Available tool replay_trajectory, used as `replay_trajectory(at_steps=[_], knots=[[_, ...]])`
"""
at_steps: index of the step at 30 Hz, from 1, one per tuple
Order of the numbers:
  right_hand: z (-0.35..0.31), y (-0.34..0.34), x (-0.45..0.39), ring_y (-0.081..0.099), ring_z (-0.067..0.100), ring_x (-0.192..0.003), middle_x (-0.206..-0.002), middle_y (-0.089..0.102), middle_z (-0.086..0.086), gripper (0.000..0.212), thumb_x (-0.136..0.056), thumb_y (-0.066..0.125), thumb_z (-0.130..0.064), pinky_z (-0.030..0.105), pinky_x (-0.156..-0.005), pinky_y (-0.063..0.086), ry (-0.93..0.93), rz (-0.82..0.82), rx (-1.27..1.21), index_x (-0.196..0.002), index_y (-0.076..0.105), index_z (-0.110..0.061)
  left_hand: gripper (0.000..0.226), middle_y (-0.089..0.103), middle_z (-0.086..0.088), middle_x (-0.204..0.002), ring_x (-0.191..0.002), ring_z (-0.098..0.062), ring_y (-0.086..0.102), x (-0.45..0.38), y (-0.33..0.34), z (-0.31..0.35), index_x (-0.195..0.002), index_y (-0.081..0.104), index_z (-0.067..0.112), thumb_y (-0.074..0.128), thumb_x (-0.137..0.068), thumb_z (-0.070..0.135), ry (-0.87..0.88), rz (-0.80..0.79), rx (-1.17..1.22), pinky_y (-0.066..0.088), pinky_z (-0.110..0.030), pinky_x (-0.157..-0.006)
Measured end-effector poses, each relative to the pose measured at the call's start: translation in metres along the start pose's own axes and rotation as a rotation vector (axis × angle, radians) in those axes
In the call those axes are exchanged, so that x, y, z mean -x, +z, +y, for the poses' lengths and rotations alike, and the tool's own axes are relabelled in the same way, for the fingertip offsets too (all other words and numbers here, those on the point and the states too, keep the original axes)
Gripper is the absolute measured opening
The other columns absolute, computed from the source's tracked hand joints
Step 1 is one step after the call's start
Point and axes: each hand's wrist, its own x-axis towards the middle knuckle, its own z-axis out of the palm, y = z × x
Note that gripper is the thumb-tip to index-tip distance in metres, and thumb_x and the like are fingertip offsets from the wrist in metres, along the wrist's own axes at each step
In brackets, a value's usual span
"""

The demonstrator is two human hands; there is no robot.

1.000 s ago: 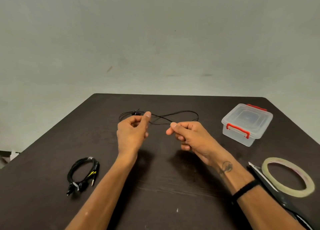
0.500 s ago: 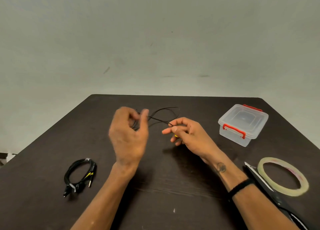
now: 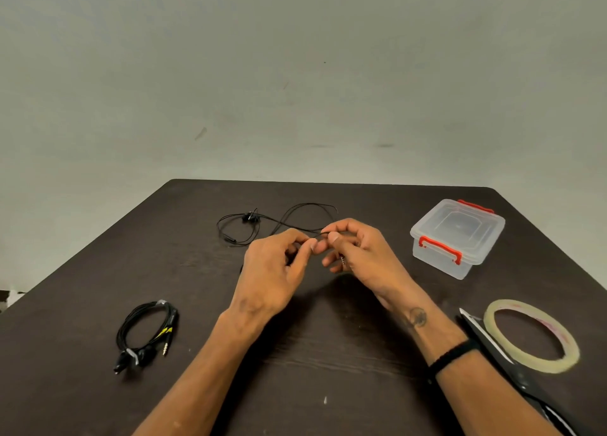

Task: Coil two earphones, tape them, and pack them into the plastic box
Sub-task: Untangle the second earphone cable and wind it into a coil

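Head view: I count 1 taped earphone coil (image 3: pixel 146 335) set aside, finished.
Left hand (image 3: pixel 274 271): pinches loose earphone cable (image 3: pixel 282 220) to start winding.
Right hand (image 3: pixel 358 253): pinches it too, feeding slack.

Soft even light, faint shadows beneath the forearms, sharp focus, wide-angle bowing at edges

Looking like a plain indoor room w/ a bare grey-green wall (image 3: pixel 295 74) sitting behind a dark wood-grain table (image 3: pixel 328 353); exact type of place can't tell.
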Motion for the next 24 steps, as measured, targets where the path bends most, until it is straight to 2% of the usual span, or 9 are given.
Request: replay_trajectory(at_steps=[3, 5, 7, 11, 12, 15, 18, 21, 24], knots=[[0.000, -0.008, -0.004, 0.072, 0.018, -0.079, -0.093, 0.081, 0.003, 0.015, -0.109, 0.051, -0.014, 0.036, -0.075, 0.058, 0.026, 0.183, -0.019, -0.112, 0.065, -0.016, 0.017, 0.057, 0.003, -0.056, -0.052, -0.018, 0.052, -0.001, -0.004, -0.004, -0.088, 0.071, 0.028, 0.066, -0.100, 0.039, -0.045, 0.014, -0.002, 0.043, -0.027, -0.052], [0.003, -0.017, -0.005, 0.074, 0.012, -0.088, -0.094, 0.080, -0.004, 0.015, -0.107, 0.053, -0.014, 0.030, -0.081, 0.058, 0.008, 0.271, 0.233, -0.111, 0.066, -0.021, 0.018, 0.058, 0.005, -0.059, -0.054, -0.015, 0.052, -0.001, -0.008, -0.005, -0.090, 0.071, 0.029, 0.064, -0.101, 0.042, -0.053, 0.017, -0.010, 0.041, -0.024, -0.053], [0.004, -0.019, 0.000, 0.071, 0.006, -0.104, -0.107, 0.077, -0.010, 0.023, -0.101, 0.058, -0.013, 0.027, -0.091, 0.056, -0.123, 0.266, 0.576, -0.119, 0.067, -0.024, 0.019, 0.062, 0.009, -0.064, -0.059, -0.011, 0.057, 0.000, -0.009, -0.002, -0.093, 0.071, 0.030, 0.062, -0.102, 0.044, -0.018, -0.003, -0.060, 0.046, -0.024, -0.057], [0.009, 0.002, 0.004, 0.065, 0.009, -0.114, -0.121, 0.071, -0.010, 0.036, -0.099, 0.058, -0.019, 0.041, -0.106, 0.050, -0.451, 0.118, 0.778, -0.135, 0.063, -0.025, 0.018, 0.071, 0.015, -0.080, -0.074, -0.006, 0.068, 0.000, -0.008, 0.000, -0.100, 0.072, 0.031, 0.060, -0.103, 0.045, 0.078, -0.031, -0.141, 0.055, -0.035, -0.068], [0.009, 0.006, 0.004, 0.065, 0.010, -0.112, -0.120, 0.071, -0.008, 0.034, -0.102, 0.055, -0.018, 0.039, -0.104, 0.050, -0.502, 0.074, 0.784, -0.135, 0.063, -0.023, 0.018, 0.072, 0.016, -0.083, -0.077, -0.005, 0.069, 0.000, -0.008, 0.000, -0.102, 0.072, 0.032, 0.060, -0.103, 0.044, 0.090, -0.028, -0.136, 0.056, -0.034, -0.069], [0.007, 0.011, 0.005, 0.063, 0.004, -0.094, -0.105, 0.068, -0.008, 0.028, -0.106, 0.051, -0.010, 0.017, -0.088, 0.049, -0.543, 0.030, 0.693, -0.127, 0.068, -0.016, 0.018, 0.070, 0.019, -0.080, -0.074, -0.002, 0.066, 0.001, -0.011, 0.001, -0.102, 0.072, 0.033, 0.059, -0.104, 0.044, 0.099, -0.013, -0.131, 0.054, -0.028, -0.066], [0.005, 0.008, 0.004, 0.059, 0.005, -0.077, -0.087, 0.064, -0.008, 0.027, -0.107, 0.049, -0.010, 0.011, -0.071, 0.042, -0.453, 0.166, 0.594, -0.119, 0.070, -0.020, 0.020, 0.062, 0.014, -0.071, -0.066, -0.008, 0.059, 0.000, -0.014, 0.000, -0.098, 0.070, 0.032, 0.056, -0.105, 0.045, 0.105, 0.009, -0.181, 0.050, -0.033, -0.061], [0.006, -0.008, -0.001, 0.060, 0.006, -0.073, -0.082, 0.064, -0.006, 0.027, -0.107, 0.046, -0.011, 0.024, -0.069, 0.049, -0.305, 0.439, 0.458, -0.114, 0.070, -0.022, 0.017, 0.056, 0.012, -0.075, -0.069, -0.010, 0.053, -0.003, -0.022, -0.003, -0.101, 0.071, 0.029, 0.058, -0.106, 0.039, 0.165, 0.041, -0.234, 0.049, -0.035, -0.065], [0.012, -0.017, -0.001, 0.065, 0.018, -0.095, -0.103, 0.070, 0.000, 0.034, -0.099, 0.047, -0.012, 0.045, -0.087, 0.057, -0.255, 0.596, 0.573, -0.125, 0.067, -0.017, 0.019, 0.056, 0.013, -0.080, -0.073, -0.010, 0.051, -0.004, -0.029, -0.006, -0.106, 0.072, 0.025, 0.055, -0.108, 0.034, 0.214, 0.062, -0.239, 0.048, -0.032, -0.069]])
